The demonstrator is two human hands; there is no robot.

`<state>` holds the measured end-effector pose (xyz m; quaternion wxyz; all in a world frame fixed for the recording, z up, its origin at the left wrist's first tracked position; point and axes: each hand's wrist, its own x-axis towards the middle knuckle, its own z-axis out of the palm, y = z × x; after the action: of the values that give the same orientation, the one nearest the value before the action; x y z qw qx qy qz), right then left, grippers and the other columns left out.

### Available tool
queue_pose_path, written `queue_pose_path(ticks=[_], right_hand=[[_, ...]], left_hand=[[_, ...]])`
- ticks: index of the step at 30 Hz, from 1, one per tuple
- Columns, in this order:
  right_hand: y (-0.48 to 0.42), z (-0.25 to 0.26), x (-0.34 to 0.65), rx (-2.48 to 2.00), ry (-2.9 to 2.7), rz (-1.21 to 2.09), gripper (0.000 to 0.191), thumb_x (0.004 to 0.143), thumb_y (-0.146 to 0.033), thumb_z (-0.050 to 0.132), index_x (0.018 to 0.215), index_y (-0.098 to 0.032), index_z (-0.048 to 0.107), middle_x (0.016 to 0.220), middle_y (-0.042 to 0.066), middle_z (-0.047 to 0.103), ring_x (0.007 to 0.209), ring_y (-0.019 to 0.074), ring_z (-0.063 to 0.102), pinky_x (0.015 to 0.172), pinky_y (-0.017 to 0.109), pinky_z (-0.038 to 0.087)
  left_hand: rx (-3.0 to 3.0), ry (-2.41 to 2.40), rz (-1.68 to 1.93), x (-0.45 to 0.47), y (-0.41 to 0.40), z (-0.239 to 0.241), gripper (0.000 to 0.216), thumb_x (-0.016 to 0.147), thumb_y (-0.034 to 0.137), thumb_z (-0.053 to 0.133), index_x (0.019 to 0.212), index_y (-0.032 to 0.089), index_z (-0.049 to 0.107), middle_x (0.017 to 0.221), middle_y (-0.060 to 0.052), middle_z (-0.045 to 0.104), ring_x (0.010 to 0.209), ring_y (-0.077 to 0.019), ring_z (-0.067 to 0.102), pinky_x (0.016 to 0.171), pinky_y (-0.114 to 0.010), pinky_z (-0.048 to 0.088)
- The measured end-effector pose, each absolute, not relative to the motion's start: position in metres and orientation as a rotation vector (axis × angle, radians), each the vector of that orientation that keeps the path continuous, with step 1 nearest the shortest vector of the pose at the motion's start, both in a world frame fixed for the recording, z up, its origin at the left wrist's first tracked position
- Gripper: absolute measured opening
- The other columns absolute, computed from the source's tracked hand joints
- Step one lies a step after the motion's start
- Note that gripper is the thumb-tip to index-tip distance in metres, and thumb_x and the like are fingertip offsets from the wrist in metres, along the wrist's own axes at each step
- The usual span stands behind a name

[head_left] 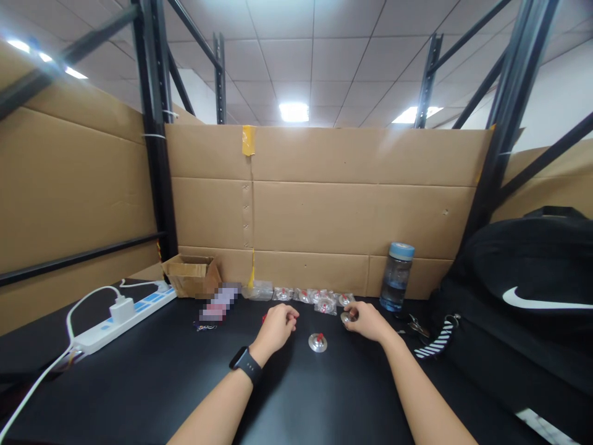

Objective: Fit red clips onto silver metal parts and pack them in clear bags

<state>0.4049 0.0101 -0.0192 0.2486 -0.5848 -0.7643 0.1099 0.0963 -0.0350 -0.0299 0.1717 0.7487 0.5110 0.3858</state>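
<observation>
My left hand [277, 326], with a black smartwatch on its wrist, rests on the black table [152, 383] with its fingers curled; a bit of red shows at its left edge, too small to name. My right hand [365, 319] is closed on a small round metal part [346, 317]. Between the two hands a silver disc with a red top [317, 342] lies on the table, touched by neither. Behind them, several similar pieces in clear plastic bags [319, 299] line the foot of the cardboard wall.
A blue-capped water bottle [396, 277] stands behind my right hand. A black bag [523, 296] with keys and a striped strap [433, 337] fills the right side. A white power strip [125, 315] and an open cardboard box [189, 274] sit at the left.
</observation>
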Motion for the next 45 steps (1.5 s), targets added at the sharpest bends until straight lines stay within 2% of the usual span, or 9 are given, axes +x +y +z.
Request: queue_pose_path(ticks=[2,4,7,11,19,25,34,38,45], right_hand=[[0.004,-0.012,0.394,-1.426,-2.082,0.412,0.037,0.069,-0.026,0.071,0.104,-0.019,0.071,0.094,0.006,0.073,0.073,0.0186,0.067,0.068,0.028,0.05],[-0.005,-0.006,0.379,-1.214,-2.054,0.539,0.039,0.07,-0.027,0.071,0.108,-0.019,0.07,0.099,0.006,0.072,0.075,0.0174,0.066,0.07,0.028,0.052],[-0.017,-0.002,0.351,-0.975,-1.967,0.771,0.046,0.072,-0.031,0.074,0.116,-0.02,0.066,0.113,0.008,0.069,0.084,0.0187,0.066,0.062,0.026,0.053],[-0.03,-0.007,0.318,-0.784,-1.861,0.958,0.046,0.073,-0.031,0.077,0.115,-0.021,0.064,0.115,0.009,0.066,0.089,0.019,0.066,0.065,0.027,0.055],[-0.036,-0.014,0.304,-0.709,-1.791,1.006,0.045,0.075,-0.027,0.076,0.117,-0.022,0.062,0.121,0.01,0.064,0.094,0.0197,0.068,0.069,0.028,0.057],[-0.039,-0.012,0.303,-0.691,-1.753,1.061,0.045,0.073,-0.03,0.079,0.114,-0.022,0.062,0.121,0.01,0.064,0.094,0.0204,0.069,0.07,0.029,0.058],[-0.033,-0.006,0.312,-0.693,-1.662,1.077,0.048,0.074,-0.035,0.079,0.116,-0.023,0.06,0.126,0.009,0.061,0.095,0.0197,0.068,0.088,0.038,0.058],[-0.031,-0.006,0.315,-0.7,-1.641,1.071,0.049,0.072,-0.036,0.081,0.115,-0.023,0.061,0.123,0.009,0.063,0.094,0.0198,0.068,0.089,0.039,0.057],[-0.032,-0.012,0.311,-0.683,-1.655,1.102,0.045,0.074,-0.032,0.08,0.114,-0.024,0.062,0.125,0.009,0.061,0.093,0.0187,0.068,0.087,0.037,0.057]], left_hand=[[2.029,1.306,1.15,0.101,-0.035,-0.029,0.017,0.082,0.019,0.057,0.091,0.015,0.071,0.08,-0.005,0.072,0.07,-0.017,0.07,0.071,-0.027,0.052],[1.93,1.187,1.176,0.107,-0.037,-0.028,0.015,0.082,0.023,0.061,0.088,0.015,0.071,0.081,-0.006,0.073,0.074,-0.0192,0.072,0.071,-0.028,0.054],[1.77,0.974,1.241,0.114,-0.039,-0.027,0.019,0.081,0.03,0.067,0.09,0.014,0.07,0.084,-0.008,0.074,0.081,-0.0215,0.073,0.078,-0.032,0.055],[1.646,0.82,1.315,0.12,-0.038,-0.028,0.026,0.077,0.035,0.074,0.088,0.013,0.068,0.089,-0.009,0.074,0.086,-0.0223,0.071,0.086,-0.035,0.055],[1.612,0.81,1.396,0.12,-0.036,-0.026,0.028,0.075,0.035,0.076,0.09,0.014,0.068,0.091,-0.009,0.073,0.086,-0.0204,0.069,0.085,-0.034,0.055],[1.602,0.855,1.37,0.119,-0.037,-0.025,0.028,0.078,0.036,0.074,0.093,0.012,0.071,0.094,-0.011,0.074,0.09,-0.0234,0.07,0.087,-0.035,0.054],[1.984,1.064,1.311,0.115,-0.04,-0.023,0.033,0.097,0.037,0.045,0.108,0.021,0.072,0.106,-0.006,0.072,0.091,-0.0184,0.065,0.086,-0.029,0.05],[1.957,1.055,1.319,0.116,-0.042,-0.022,0.028,0.095,0.036,0.05,0.101,0.019,0.071,0.094,-0.005,0.073,0.086,-0.0187,0.066,0.083,-0.028,0.051],[1.73,0.97,1.414,0.116,-0.04,-0.022,0.025,0.086,0.036,0.064,0.1,0.016,0.066,0.089,-0.007,0.073,0.08,-0.0191,0.069,0.077,-0.029,0.054]])
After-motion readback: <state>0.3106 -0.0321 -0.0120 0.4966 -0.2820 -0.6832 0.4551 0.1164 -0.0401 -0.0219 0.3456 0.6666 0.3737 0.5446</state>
